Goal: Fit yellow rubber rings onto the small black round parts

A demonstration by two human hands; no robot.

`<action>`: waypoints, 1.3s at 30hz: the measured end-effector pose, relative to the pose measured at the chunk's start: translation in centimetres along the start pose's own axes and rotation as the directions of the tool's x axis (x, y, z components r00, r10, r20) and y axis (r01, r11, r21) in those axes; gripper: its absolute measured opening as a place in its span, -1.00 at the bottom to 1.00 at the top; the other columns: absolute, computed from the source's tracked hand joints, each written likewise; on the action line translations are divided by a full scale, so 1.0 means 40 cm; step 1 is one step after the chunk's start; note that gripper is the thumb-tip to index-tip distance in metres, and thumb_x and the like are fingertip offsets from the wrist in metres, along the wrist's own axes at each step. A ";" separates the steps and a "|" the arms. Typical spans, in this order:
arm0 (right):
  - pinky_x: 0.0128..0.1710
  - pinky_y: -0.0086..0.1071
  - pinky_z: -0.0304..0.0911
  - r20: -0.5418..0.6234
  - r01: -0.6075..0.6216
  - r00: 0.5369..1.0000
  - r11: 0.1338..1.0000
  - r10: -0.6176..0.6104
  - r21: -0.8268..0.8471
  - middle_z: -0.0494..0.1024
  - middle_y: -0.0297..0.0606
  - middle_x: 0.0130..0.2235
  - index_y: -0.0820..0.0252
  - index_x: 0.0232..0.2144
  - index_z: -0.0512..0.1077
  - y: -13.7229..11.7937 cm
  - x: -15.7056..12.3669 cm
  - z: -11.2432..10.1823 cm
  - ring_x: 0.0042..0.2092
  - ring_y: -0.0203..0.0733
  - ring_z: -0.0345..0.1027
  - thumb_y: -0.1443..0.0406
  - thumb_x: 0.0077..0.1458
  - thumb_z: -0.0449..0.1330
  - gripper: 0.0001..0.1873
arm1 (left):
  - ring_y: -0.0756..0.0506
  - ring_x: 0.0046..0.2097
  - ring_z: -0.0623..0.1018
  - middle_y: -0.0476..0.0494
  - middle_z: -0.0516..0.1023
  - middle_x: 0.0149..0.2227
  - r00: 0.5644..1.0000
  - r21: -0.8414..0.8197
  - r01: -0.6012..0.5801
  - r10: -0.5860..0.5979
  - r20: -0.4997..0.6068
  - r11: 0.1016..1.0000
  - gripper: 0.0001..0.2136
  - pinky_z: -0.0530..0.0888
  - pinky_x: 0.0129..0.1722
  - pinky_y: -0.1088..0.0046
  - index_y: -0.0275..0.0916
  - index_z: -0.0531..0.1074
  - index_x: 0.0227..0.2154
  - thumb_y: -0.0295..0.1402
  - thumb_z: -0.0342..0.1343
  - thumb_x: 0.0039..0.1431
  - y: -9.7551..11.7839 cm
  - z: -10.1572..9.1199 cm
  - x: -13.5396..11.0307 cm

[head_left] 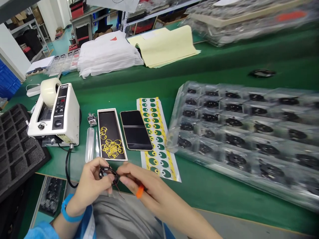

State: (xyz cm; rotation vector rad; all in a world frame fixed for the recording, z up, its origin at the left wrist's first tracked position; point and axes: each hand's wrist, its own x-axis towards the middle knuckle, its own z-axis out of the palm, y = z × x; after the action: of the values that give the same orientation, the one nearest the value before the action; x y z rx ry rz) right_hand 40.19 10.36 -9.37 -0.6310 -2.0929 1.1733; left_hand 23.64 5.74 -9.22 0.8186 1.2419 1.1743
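Observation:
My left hand is closed round a small black ring-shaped part, held over the bench's front edge. A thin reddish wire trails below it. In my right hand is a slim dark tool with an orange end; its tip is at the part's right side, partly hidden by my fingers. Just beyond my hands lies a white-rimmed box with yellow ring-shaped pieces inside. A phone lies right of the box, overlapping a sheet of yellow and green die-cut stickers.
A white tape dispenser stands at the left beside a black foam tray. A metal counter sits near the box. On the right, a clear tray holds several black parts. White sheets and yellow paper lie behind.

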 end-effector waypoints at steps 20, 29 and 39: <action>-0.47 -0.42 0.09 0.017 -0.268 0.963 0.948 0.269 0.174 0.33 -0.38 -0.48 0.11 -0.45 0.18 0.007 -0.025 0.013 -0.48 -0.28 0.15 -0.04 0.38 -0.21 -0.50 | 0.09 -0.67 0.35 0.04 0.36 -0.65 0.992 0.092 0.100 -0.106 0.063 0.991 -0.58 0.27 -0.67 0.61 -0.29 0.36 -0.54 -0.04 0.36 -0.10 0.004 0.006 0.026; -0.48 -0.43 0.12 -0.173 -0.266 0.932 0.926 0.318 0.268 0.26 -0.38 -0.51 0.13 -0.50 0.20 0.029 -0.044 0.055 -0.48 -0.28 0.13 -0.01 0.38 -0.15 -0.51 | 0.08 -0.62 0.37 -0.04 0.44 -0.64 0.993 0.035 0.073 -0.076 0.088 0.997 -0.62 0.29 -0.61 0.60 -0.34 0.46 -0.49 -0.05 0.32 -0.01 -0.012 0.012 0.025; -0.57 -0.46 -0.03 -0.179 -0.321 0.924 0.939 0.339 0.120 0.15 -0.47 -0.57 0.11 -0.51 0.10 0.017 -0.034 0.033 -0.55 -0.33 0.00 0.17 0.29 -0.05 -0.67 | 0.07 -0.66 0.34 0.02 0.34 -0.66 0.990 0.101 0.048 -0.060 0.126 0.994 -0.58 0.27 -0.65 0.57 -0.31 0.41 -0.55 0.00 0.28 -0.01 -0.003 0.035 0.029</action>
State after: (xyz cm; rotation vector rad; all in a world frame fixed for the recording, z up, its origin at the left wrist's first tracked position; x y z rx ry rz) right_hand 40.22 9.03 -10.90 -1.0451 -1.8014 1.3182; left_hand 24.95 7.02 -9.37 0.9136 1.2140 1.0075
